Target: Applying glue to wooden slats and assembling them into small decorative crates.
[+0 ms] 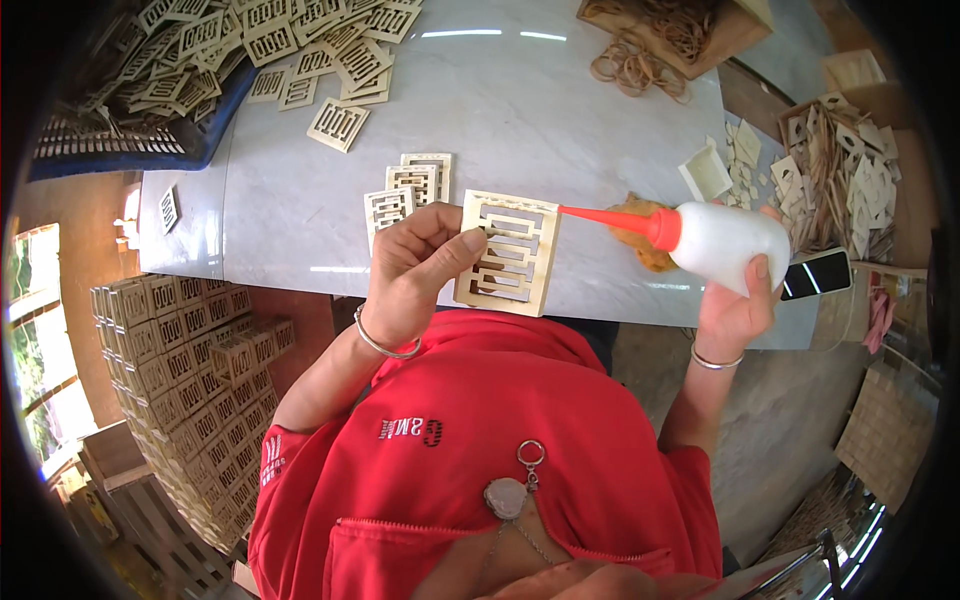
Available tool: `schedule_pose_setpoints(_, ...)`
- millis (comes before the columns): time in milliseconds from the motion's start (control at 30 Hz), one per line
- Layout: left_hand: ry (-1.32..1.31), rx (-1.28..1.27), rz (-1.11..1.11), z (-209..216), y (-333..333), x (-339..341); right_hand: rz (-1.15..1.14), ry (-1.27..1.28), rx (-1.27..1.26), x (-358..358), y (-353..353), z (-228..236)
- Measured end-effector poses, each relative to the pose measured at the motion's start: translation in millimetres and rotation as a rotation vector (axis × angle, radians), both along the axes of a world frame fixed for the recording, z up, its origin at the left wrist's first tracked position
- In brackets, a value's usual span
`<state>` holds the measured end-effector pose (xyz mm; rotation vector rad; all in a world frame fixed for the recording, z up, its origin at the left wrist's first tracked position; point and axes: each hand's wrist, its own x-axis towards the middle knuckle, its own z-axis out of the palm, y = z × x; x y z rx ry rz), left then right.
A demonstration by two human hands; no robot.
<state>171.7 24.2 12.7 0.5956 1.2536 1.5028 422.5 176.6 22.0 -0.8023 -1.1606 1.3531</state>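
My left hand [415,275] is closed, thumb in front, on the left edge of a pale wooden cut-out panel [548,262] with slotted openings, held tilted over the table's near edge. In my right hand [742,312] is a white squeeze glue bottle [735,242], lying almost level. Its long red nozzle [615,222] points left, and the tip is at the panel's upper right corner, seemingly touching it. Some glue-like marks may run along the panel's top edge; they are too small to be sure. Just beyond my left hand, several similar panels [428,165] stand on the table.
Loose panels [340,124] and a blue basket [215,150] heaped with more lie far left. Rubber bands [640,72], a small white tray [705,174], wood pieces [850,180], a brownish sponge-like lump [645,250] and a phone [817,274] are rightward. Stacked wooden boxes [190,370] stand below left.
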Motion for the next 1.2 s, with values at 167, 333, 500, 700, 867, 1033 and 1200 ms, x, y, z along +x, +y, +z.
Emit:
schedule_pose_setpoints(167,-0.144,-0.049,0.017,0,1,1,0.028,0.042,-0.057,0,0,-3)
schedule_pose_setpoints(333,-0.166,-0.042,0.032,-2,4,1,0.062,0.084,-0.064,5,0,-9)
schedule_pose_setpoints(500,-0.171,-0.049,0.042,-8,5,-3,0.164,0.098,-0.019,10,-2,-12)
schedule_pose_setpoints(700,-0.199,-0.039,0.05,-3,8,0,0.192,0.1,0.013,17,-9,-15)
schedule_pose_setpoints(867,-0.196,-0.041,0.042,-8,6,-1,0.24,0.063,-0.014,19,-16,-10)
schedule_pose_setpoints(1033,-0.232,-0.057,0.06,-2,13,8,0.23,0.064,-0.053,28,-18,-15)
schedule_pose_setpoints(1200,-0.079,-0.102,0.068,-28,10,7,-0.009,0.306,-0.096,48,-8,-32)
